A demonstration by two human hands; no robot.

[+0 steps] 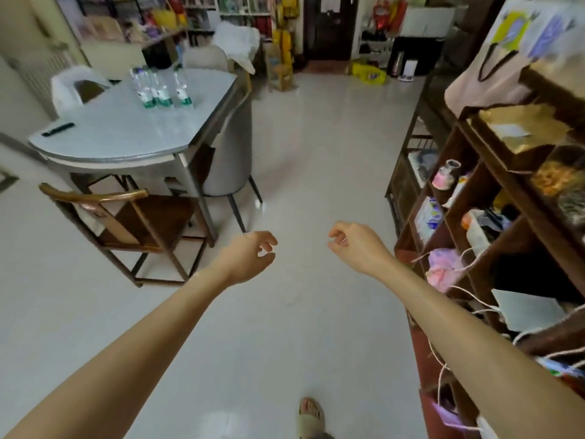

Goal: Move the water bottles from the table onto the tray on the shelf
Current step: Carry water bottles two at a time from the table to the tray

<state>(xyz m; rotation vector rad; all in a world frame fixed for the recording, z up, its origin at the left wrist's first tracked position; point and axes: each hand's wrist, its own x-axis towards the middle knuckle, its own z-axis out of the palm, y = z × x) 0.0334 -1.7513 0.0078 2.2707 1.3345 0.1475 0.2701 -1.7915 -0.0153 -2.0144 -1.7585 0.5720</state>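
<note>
Several clear water bottles (161,88) with green labels stand grouped on the far part of the grey table (110,134) at the upper left. My left hand (250,255) and my right hand (354,245) hang out in front of me over the pale floor, fingers loosely curled, holding nothing. Both hands are far from the bottles. The dark wooden shelf (493,191) runs along the right side, close to my right arm. A golden tray (519,128) lies on the shelf's upper level, with a paper on it.
A wooden chair (126,223) stands at the table's near end and a grey chair (231,153) at its right side. A black remote (58,129) lies on the table. Bags, packets and strings fill the shelf compartments. Open floor stretches between table and shelf.
</note>
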